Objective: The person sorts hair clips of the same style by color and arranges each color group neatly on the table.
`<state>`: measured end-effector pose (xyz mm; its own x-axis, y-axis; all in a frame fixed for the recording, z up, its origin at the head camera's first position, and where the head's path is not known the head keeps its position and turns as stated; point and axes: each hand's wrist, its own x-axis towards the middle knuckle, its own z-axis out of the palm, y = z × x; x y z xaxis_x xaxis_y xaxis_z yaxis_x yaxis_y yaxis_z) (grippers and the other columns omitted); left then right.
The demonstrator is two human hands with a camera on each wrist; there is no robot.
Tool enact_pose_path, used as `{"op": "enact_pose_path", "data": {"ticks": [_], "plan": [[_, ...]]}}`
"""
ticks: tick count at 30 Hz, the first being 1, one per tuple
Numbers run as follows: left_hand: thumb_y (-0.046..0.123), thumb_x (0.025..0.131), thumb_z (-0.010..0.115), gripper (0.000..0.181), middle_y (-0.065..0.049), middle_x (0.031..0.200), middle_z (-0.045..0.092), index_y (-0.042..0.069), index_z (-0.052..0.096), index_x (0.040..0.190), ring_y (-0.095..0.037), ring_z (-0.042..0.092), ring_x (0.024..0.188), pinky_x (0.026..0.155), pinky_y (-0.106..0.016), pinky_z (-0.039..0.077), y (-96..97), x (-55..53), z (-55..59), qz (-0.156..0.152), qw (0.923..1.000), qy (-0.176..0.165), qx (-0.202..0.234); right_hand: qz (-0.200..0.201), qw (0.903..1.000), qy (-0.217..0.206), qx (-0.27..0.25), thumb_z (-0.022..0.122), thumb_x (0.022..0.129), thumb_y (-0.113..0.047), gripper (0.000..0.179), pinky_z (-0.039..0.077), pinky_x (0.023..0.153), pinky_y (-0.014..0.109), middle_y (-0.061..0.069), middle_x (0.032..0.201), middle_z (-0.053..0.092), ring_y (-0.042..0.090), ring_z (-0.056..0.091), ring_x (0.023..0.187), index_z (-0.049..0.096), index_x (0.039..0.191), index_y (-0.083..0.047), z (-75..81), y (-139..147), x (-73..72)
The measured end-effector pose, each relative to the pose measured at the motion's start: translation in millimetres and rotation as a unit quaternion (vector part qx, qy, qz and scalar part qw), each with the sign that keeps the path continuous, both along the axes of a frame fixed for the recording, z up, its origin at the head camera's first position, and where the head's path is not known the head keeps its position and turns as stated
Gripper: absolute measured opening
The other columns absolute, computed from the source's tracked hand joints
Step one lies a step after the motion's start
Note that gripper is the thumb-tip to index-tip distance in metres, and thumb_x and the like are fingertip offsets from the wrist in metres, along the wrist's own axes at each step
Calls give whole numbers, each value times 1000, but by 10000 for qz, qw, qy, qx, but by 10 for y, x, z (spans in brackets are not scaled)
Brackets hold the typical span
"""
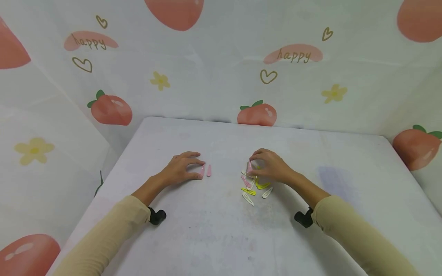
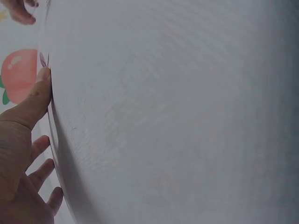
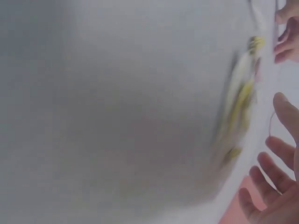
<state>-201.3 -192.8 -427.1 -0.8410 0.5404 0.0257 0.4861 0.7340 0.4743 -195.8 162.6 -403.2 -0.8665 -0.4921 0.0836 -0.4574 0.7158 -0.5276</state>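
My left hand (image 1: 181, 168) pinches a pink snap hair clip (image 1: 202, 170) by its two ends, between thumb and index finger, at the table surface. Just right of it lies another pink hair clip (image 1: 208, 170). In the head view my right hand (image 1: 271, 165) holds a pink hair clip (image 1: 249, 167) between thumb and fingertips, over a small pile. In the right wrist view that clip (image 3: 270, 123) shows as a thin edge between thumb and finger. The pile has yellow clips (image 1: 248, 191), white clips (image 1: 248, 199) and a pink clip (image 1: 245, 181), partly hidden by the right hand.
The clips lie on a white-covered table (image 1: 207, 237). Behind it hangs a light cloth backdrop (image 1: 214, 76) printed with peaches, flowers and hearts. A black wrist device (image 1: 157, 217) sits on the left wrist and a similar one (image 1: 304, 218) on the right.
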Motion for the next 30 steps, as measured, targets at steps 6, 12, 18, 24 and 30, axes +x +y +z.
{"op": "enact_pose_path", "data": {"ticks": [6,12,18,24,30], "plan": [[38,84,79,52,-13,148,48,15,69,129,-32,36,142,108,-61,26,17,1,-3,-17,10000,-5,10,66,9997,-147,-161,85,80,-30,47,43,104,52,12,125,62,31,54,122,72,117,-5,53,-314,-100],[40,84,79,52,-13,148,48,15,69,129,-32,35,142,108,-60,27,24,-9,-10,-5,10000,4,-8,158,9992,-283,-216,84,81,-31,49,42,106,50,12,128,61,30,53,124,71,120,-6,37,-573,-160],[41,84,78,53,-13,148,48,16,68,130,-33,36,142,108,-61,26,15,-7,-7,-7,10000,12,-78,230,9982,-559,-22,83,82,-33,47,41,107,49,11,129,60,29,52,126,72,120,-7,-5,-811,-164],[41,85,78,52,-12,148,48,16,68,130,-32,36,142,108,-61,27,-2,-19,-20,4,10000,28,-89,376,9978,-472,261,83,82,-34,44,40,107,52,11,127,62,29,52,125,74,117,-9,-47,-971,-151],[40,85,78,52,-13,149,48,16,68,130,-33,36,142,109,-61,26,-2,-15,-21,-3,10000,27,-70,282,9970,-388,610,82,82,-36,44,37,109,51,8,129,61,28,49,128,74,117,-12,-106,-1020,-131]]}}
